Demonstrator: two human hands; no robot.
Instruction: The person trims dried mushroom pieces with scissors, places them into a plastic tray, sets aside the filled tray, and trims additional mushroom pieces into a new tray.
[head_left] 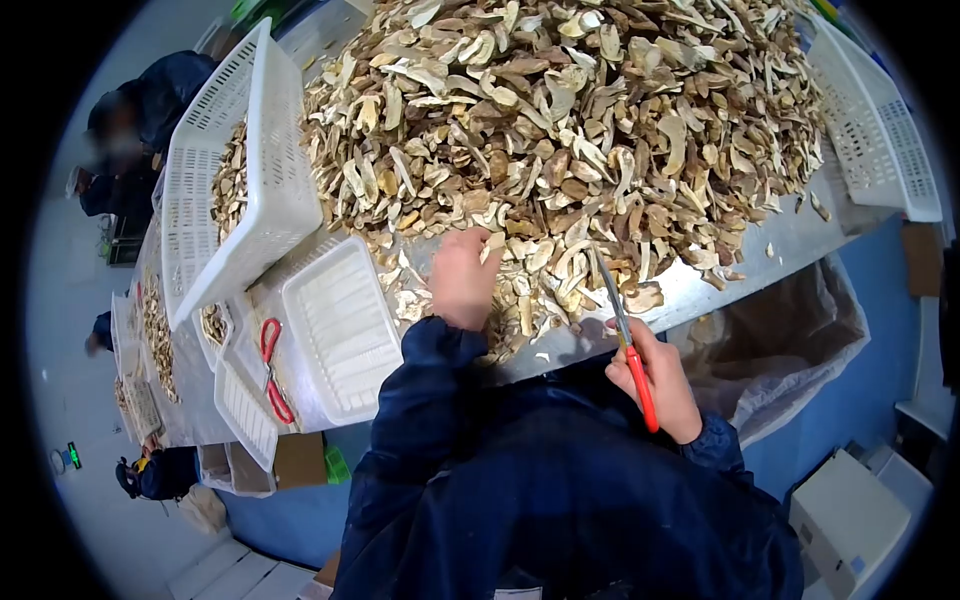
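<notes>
A large heap of dried mushroom slices (560,130) covers the metal table in front of me. At its near edge, my left hand (464,280) is closed, with a pale mushroom slice (495,243) at its fingertips. Loose slices lie just right of that hand. My right hand (662,388) is wrapped round the red handles of a pair of scissors (640,385). Their narrow blades point up and away from me, over the near edge of the heap. The fingers of my left hand are partly hidden by its back.
A white perforated basket (285,215) stands tilted at the left, beside a white ribbed tray (345,330). Red-handled scissors (270,370) lie farther left. Another basket (880,140) is at the far right; a lined bin (765,380) sits below the edge. A person (160,100) is across at left.
</notes>
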